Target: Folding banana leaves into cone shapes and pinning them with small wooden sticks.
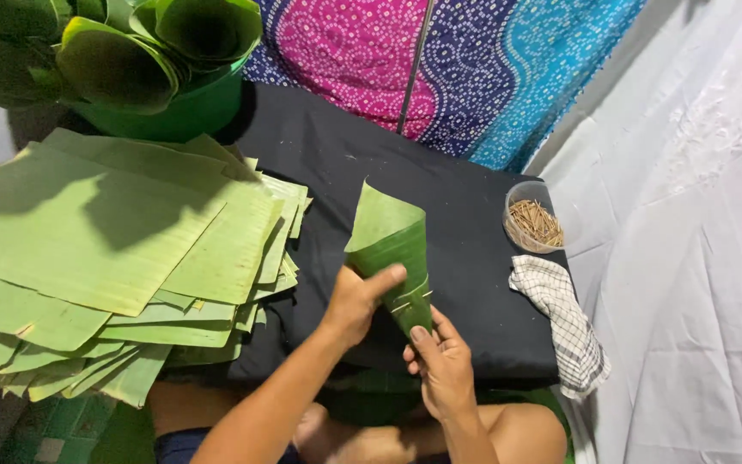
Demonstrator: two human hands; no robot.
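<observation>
A rolled banana-leaf cone (391, 253) is held at the centre of the frame over the black cloth (465, 223), gripped around its middle by the left hand (355, 302) and pinched at its narrow tip by the right hand (440, 361). The tip itself is hidden behind the right thumb, and a thin pale sliver across the cone is too small to be identified. The stack of cut leaves (105, 249) is cut off at the left edge, and the green tub of cones (173, 107) at the top.

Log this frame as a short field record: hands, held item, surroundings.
left hand: grips the leaf cone at mid-height, thumb across it
right hand: pinches the cone's narrow lower tip
cone: green, rolled, wide end pointing away, a thin stick through its fold
leaf sheets: flat stack, left
green tub: holds rolled leaves, far left
clear bowl: small sticks, right
checked cloth: beside bowl
</observation>
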